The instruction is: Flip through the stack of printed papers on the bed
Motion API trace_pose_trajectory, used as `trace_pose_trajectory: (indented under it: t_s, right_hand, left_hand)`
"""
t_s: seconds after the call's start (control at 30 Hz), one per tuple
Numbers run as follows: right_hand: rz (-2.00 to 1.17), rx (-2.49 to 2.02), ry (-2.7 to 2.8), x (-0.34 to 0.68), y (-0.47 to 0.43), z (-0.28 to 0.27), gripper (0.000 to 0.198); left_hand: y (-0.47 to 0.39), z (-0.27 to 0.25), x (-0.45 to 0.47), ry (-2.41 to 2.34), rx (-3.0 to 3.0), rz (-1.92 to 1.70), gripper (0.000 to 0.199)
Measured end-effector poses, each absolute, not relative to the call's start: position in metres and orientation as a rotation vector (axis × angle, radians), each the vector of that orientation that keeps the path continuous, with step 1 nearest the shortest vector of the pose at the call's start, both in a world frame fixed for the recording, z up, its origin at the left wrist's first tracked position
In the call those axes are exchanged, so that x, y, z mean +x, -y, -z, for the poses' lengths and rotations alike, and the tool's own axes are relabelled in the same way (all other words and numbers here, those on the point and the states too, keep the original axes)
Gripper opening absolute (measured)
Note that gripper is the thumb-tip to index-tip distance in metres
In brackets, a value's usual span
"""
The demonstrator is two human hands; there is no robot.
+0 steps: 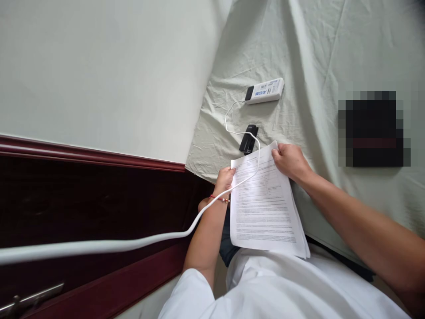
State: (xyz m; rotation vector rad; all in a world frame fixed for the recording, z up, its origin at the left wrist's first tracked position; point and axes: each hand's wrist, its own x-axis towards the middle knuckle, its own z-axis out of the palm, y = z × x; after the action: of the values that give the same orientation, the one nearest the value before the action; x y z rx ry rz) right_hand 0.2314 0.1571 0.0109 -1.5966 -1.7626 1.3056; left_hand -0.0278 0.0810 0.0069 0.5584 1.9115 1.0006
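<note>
A stack of printed paper sheets lies over my lap and the bed's edge. My left hand pinches the stack's top left corner; a red string bracelet is on that wrist. My right hand grips the top right corner. Just beyond the sheets a black stapler rests on the bed sheet. Further away lies a white device with a label.
A white cable runs from the white device across the papers and off to the left. The pale green bed sheet is wrinkled. A dark red wooden panel stands on the left below a pale wall. A blurred dark rectangle lies at the right.
</note>
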Motion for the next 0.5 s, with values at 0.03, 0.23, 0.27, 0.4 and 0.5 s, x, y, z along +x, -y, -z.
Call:
trace_pose_trajectory:
  t_s: [0.03,0.23,0.27,0.4,0.5]
  right_hand:
    - [-1.270,-1.599,1.771,0.233,-0.158,-0.012,0.030]
    - [-1.381,-1.613,1.793,0.241,-0.166,-0.019,0.032]
    - [-1.403,-1.620,1.803,0.242,-0.167,-0.020,0.031]
    - [-1.347,-1.718,1.830,0.245,-0.168,-0.025,0.031]
    - [-1.262,-1.753,1.829,0.249,-0.172,-0.027,0.031]
  left_hand:
    - [-0.083,-0.008,-0.027,-1.915,0.554,-0.992,0.027]
    - [-0.099,-0.015,-0.012,-1.876,0.537,-0.952,0.016]
    - [-0.103,-0.016,-0.009,-1.872,0.537,-0.955,0.015]
    - [-0.114,-0.022,-0.005,-1.885,0.566,-0.899,0.013]
    - [-0.119,-0.028,-0.005,-1.921,0.628,-0.856,0.015]
